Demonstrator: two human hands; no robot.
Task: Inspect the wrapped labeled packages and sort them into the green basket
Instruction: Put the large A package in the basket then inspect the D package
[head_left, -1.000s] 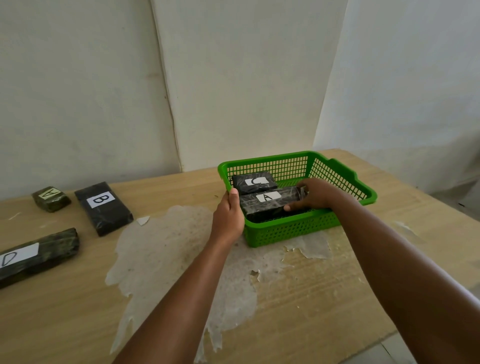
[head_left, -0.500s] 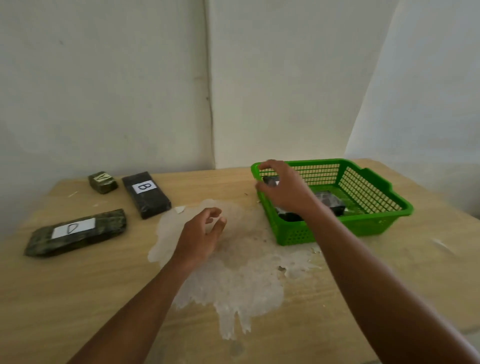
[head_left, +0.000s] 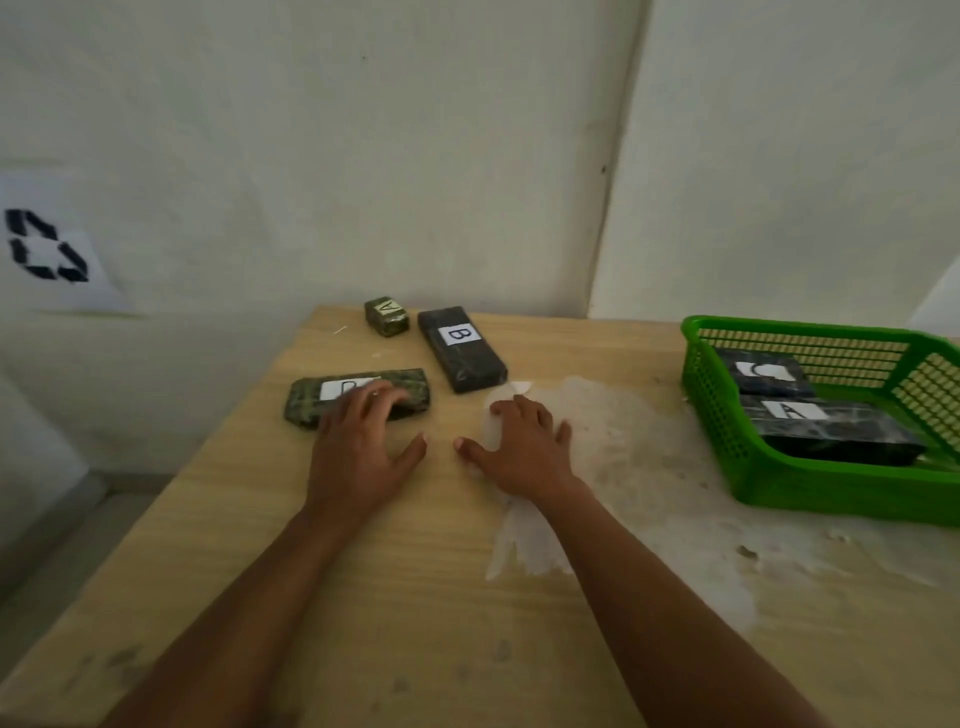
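Both arms reached out over the wooden table (head_left: 395, 597). Left hand (head_left: 358, 447) spread flat, fingers resting on the near edge of the long green-patterned package (head_left: 311, 402), partly covering its white label; not closed around it, thumb splayed toward the right. Right hand (head_left: 524, 447) lay open and palm-down on the tabletop, fingers apart, holding nothing, over the pale peeled patch (head_left: 639, 467) of the surface.

Just beyond and to the right of the covered package lay the dark package marked B (head_left: 461, 347), angled away toward the wall. Left of its far end sat the small package marked A (head_left: 386, 316), near the far edge of the table. All three still outside the basket.

At the right stood the green basket (head_left: 779, 488), well apart from both hands. Inside lay two dark wrapped packages: the long package labelled A (head_left: 831, 431) toward the near wall, and just behind it a second package (head_left: 763, 374) with a white label, its letter unclear.

On the left wall hung a white sheet with a recycling symbol (head_left: 47, 249)
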